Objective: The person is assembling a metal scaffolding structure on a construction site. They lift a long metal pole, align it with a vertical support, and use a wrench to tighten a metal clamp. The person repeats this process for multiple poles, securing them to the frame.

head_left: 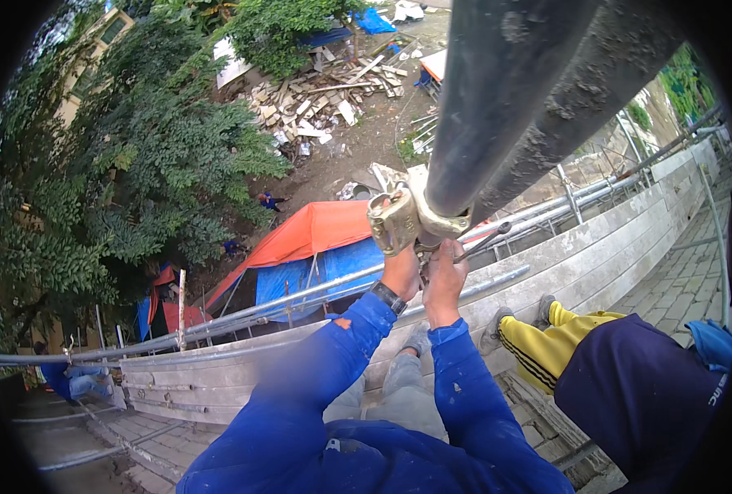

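I look down from a scaffold high above the ground. A brass-coloured scaffold clamp [397, 218] is fastened around a dark upright pipe [498, 90] right in front of me. My left hand [401, 272], with a black wristband, reaches up to the underside of the clamp. My right hand [445, 272] is closed around a thin metal tool [483, 242] at the clamp's bolt. Both sleeves are blue. What my left fingers grip is hidden behind the clamp.
A second dark pipe [596, 82] runs beside the first. Horizontal rails [284, 306] and plank decking [218, 375] lie below. A person in yellow trousers and dark top [629, 370] stands at my right. Far below are orange and blue tarps [317, 239], rubble and trees.
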Demonstrator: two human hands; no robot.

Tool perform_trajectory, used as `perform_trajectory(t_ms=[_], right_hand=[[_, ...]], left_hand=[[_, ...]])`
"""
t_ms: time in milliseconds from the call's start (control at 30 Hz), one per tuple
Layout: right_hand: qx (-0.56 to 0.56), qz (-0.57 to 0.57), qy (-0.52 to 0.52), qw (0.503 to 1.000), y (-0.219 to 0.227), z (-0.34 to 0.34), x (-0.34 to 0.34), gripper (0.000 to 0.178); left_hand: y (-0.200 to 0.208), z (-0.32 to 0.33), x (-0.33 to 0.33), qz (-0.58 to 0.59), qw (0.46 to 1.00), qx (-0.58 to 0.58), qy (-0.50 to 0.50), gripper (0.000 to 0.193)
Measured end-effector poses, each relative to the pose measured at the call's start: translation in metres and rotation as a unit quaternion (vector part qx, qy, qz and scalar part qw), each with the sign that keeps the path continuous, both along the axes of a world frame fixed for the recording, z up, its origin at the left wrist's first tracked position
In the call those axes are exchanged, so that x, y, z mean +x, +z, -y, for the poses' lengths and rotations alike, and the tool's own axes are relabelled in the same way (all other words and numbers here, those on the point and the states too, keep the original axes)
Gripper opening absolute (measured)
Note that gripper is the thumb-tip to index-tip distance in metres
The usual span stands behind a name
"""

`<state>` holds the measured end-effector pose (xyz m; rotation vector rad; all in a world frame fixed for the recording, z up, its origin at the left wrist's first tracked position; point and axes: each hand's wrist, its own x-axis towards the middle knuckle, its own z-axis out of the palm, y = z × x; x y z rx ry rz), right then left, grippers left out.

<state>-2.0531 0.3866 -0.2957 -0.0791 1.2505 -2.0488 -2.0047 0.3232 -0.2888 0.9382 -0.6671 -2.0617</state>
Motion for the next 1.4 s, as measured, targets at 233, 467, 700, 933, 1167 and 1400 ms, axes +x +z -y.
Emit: perform_trajectory(t_ms=[233,467,700,933,1167,1400], right_hand=[[0.031,-0.005,-0.02,0.999,-0.007,0.003,0.001,0.027],[0.051,-0.008,0.027,0.998,-0.002,-0.002,-0.002,0.033],[0.009,0.013,0.043,0.999,-0.022,-0.007,-0.013,0.033],[0.011,0.047,-0.008,0.999,-0.01,0.006,-0.004,0.03],[-0.032,0.022,0.023,0.999,0.007,0.001,-0.014,0.02],[-0.03,-0.007,0.018,0.999,0.017,0.0,-0.012,0.04]], left_hand=[[-0.039,0.002,-0.005,0.015,0.996,-0.081,-0.041,0.047],[-0.013,0.017,0.01,-0.038,0.995,-0.049,-0.078,0.051],[-0.02,0.026,-0.005,-0.011,0.997,-0.01,-0.074,0.061],[-0.046,0.028,0.012,-0.077,0.991,-0.047,-0.094,0.029],[0.03,0.013,-0.002,-0.02,0.999,-0.026,-0.013,0.037],[0.031,0.018,0.004,0.013,0.997,-0.013,-0.072,0.032]])
